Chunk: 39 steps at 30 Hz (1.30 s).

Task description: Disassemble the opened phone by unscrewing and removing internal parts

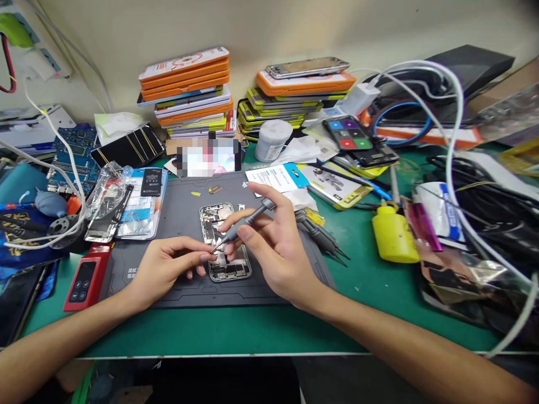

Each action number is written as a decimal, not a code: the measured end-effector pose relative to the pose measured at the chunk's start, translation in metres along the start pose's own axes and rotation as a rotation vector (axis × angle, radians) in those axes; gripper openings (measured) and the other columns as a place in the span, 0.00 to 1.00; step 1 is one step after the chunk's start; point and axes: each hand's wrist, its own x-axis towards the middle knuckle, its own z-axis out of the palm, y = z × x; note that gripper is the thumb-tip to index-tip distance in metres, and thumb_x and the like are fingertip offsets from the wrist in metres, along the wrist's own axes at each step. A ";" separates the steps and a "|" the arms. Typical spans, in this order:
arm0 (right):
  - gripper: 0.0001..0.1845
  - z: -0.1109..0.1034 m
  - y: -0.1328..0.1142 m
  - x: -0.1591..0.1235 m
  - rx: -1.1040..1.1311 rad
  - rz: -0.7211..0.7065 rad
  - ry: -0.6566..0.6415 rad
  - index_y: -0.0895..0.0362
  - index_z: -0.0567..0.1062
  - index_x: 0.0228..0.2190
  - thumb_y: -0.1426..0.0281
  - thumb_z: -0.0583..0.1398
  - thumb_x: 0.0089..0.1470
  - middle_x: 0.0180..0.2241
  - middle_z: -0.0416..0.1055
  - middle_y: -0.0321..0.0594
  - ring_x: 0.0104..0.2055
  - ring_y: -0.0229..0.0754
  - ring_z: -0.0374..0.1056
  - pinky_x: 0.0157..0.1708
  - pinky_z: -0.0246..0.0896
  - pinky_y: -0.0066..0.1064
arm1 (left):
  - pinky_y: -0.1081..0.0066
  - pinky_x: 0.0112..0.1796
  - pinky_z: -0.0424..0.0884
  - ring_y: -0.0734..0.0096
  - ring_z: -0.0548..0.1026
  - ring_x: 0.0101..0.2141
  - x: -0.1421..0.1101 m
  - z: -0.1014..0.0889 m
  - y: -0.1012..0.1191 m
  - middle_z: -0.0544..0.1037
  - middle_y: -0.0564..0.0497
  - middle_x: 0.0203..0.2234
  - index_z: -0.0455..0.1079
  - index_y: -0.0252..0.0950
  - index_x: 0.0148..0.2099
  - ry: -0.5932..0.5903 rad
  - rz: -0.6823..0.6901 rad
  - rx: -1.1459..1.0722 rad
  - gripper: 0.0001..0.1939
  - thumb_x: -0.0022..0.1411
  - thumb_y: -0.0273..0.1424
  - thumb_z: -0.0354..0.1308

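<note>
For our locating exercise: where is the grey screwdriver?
At the centre of the head view, the grey screwdriver is in the right hand, over the opened phone.

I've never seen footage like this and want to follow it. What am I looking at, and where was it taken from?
There is no machine here, just a person's two bare hands. The single picture comes from a camera worn on that person's head, looking forward and down. The right hand holds a grey screwdriver. The left hand has its fingertips at the tool's tip; whether they grip anything is unclear. Beneath is a phone with its inner parts showing, lying on a dark mat. The mat rests on a green table. Around it are a red device, a yellow bottle and stacked orange boxes.
</note>
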 end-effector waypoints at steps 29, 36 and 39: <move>0.24 0.000 0.003 0.002 0.050 0.029 0.008 0.44 0.59 0.60 0.61 0.65 0.71 0.44 0.81 0.34 0.35 0.37 0.83 0.42 0.84 0.34 | 0.81 0.26 0.75 0.77 0.79 0.25 0.000 0.000 -0.003 0.85 0.50 0.29 0.85 0.37 0.41 0.039 0.018 -0.082 0.11 0.58 0.36 0.78; 0.21 0.001 0.002 0.001 0.024 0.011 0.001 0.44 0.60 0.58 0.62 0.63 0.73 0.45 0.81 0.35 0.37 0.38 0.83 0.44 0.85 0.37 | 0.81 0.24 0.74 0.78 0.78 0.24 0.000 0.002 0.002 0.86 0.49 0.31 0.86 0.37 0.37 0.063 0.038 -0.099 0.07 0.59 0.34 0.76; 0.22 0.001 0.001 0.002 0.057 0.014 -0.005 0.44 0.60 0.59 0.62 0.64 0.72 0.44 0.81 0.35 0.36 0.38 0.83 0.43 0.85 0.36 | 0.81 0.25 0.74 0.77 0.78 0.24 0.000 0.002 0.002 0.87 0.49 0.31 0.86 0.38 0.36 0.059 0.037 -0.103 0.06 0.59 0.34 0.76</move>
